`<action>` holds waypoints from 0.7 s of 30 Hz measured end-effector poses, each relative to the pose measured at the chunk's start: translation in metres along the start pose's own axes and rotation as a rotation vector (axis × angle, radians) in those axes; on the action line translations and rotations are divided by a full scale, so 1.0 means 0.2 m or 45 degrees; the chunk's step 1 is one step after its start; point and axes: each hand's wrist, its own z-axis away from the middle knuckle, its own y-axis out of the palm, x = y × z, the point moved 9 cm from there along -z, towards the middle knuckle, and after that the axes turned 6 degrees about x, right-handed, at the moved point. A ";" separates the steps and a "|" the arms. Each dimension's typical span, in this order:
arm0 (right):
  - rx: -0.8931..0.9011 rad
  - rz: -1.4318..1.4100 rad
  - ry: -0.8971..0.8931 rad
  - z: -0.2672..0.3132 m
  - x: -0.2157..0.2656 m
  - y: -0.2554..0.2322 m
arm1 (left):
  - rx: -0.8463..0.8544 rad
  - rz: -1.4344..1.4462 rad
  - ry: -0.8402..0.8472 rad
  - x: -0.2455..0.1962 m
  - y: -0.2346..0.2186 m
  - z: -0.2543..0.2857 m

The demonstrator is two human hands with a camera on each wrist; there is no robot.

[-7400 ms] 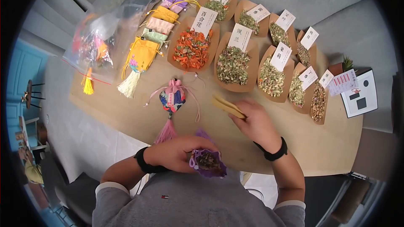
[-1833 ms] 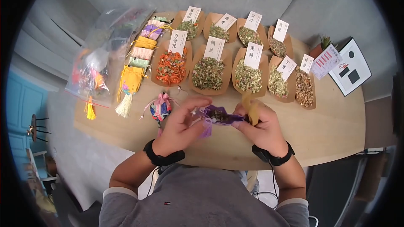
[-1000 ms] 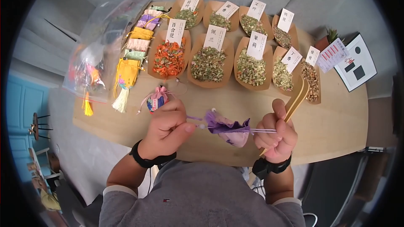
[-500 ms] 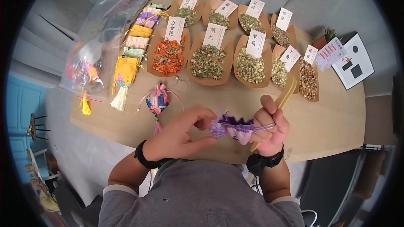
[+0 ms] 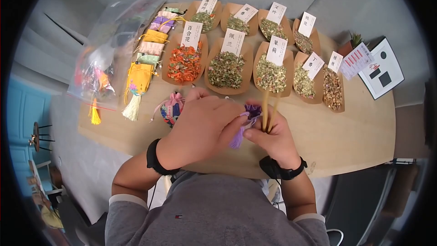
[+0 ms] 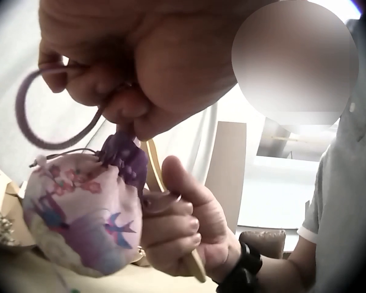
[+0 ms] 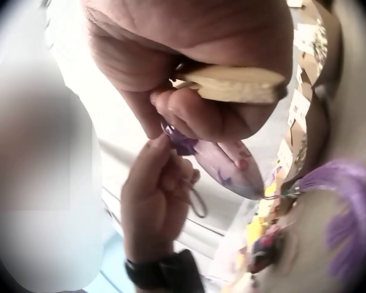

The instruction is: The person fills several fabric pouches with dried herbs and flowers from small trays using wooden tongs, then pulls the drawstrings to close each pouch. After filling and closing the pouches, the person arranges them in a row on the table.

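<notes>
On my head feed the small round pouch (image 6: 85, 213) of pale pink and lilac fabric is up off the table, between the person's two hands and in front of their torso. Its belly looks full and rounded, printed with blue swallows and reddish-pink blossoms. The darker purple neck is bunched into ruffled folds, and a lilac tassel (image 7: 348, 226) hangs from a thin cord at the pouch's lower end. How far the mouth is drawn in, I can't tell.

I see the left hand (image 5: 200, 127) with its fingers curled, pinching the thin purple drawstring (image 6: 24, 116) close to the neck; a loop of it bows out past the fingers. The right hand (image 5: 275, 139) has its fingers curled round the pale yellow wooden tongs (image 5: 265, 111), whose arms stand apart, tips away from the person. Its thumb reaches the neck side of the pouch; what exactly those fingertips pinch there is hidden from me.

Beside the left hand, a pink-and-blue patterned fabric pouch (image 5: 173, 109) lies on the light wooden table (image 5: 346, 132). Beyond the hands I have brown paper trays (image 5: 250, 73) of dried herbs with white labels, the nearest just past the tong tips.
</notes>
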 end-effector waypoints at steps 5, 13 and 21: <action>-0.154 -0.017 -0.079 -0.01 -0.04 -0.05 | 0.422 0.339 -0.164 -0.05 0.15 0.07; -0.109 -0.173 -0.139 0.00 -0.03 -0.11 | 0.471 0.964 -0.112 0.07 0.11 0.26; 0.071 0.117 -0.190 0.00 0.12 0.00 | -0.042 0.840 -0.236 0.15 -0.07 0.13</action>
